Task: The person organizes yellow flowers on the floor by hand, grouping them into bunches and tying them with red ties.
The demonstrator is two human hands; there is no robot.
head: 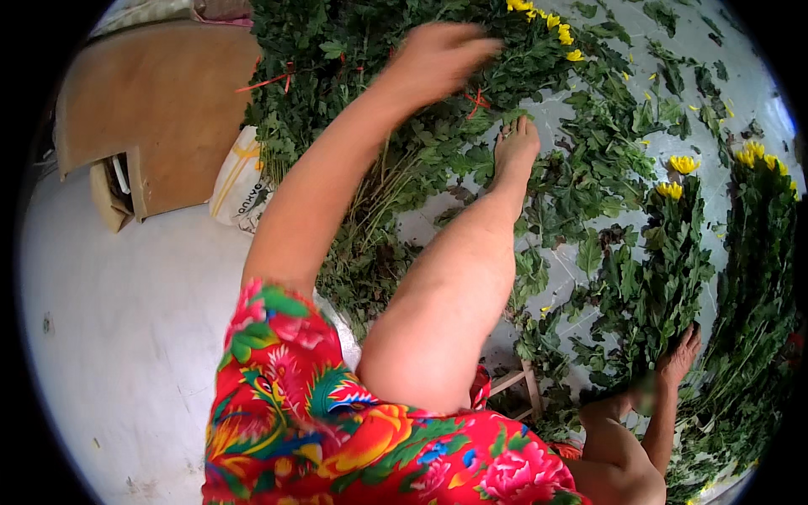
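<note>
My left hand, blurred, reaches over a large heap of leafy green stems tied in places with red string. Its fingers are stretched out, with nothing visible in them. Yellow chrysanthemum blooms lie just right of it. At the lower right, my right hand touches the lower end of a leafy bunch topped by yellow blooms; its grip is unclear. Beyond it lies a longer row of yellow chrysanthemums.
My bare leg stretches across the middle, foot among loose leaves on the grey floor. A wooden stool shows beside my thigh. At the left are a brown board and a white printed sack. My other leg is bent.
</note>
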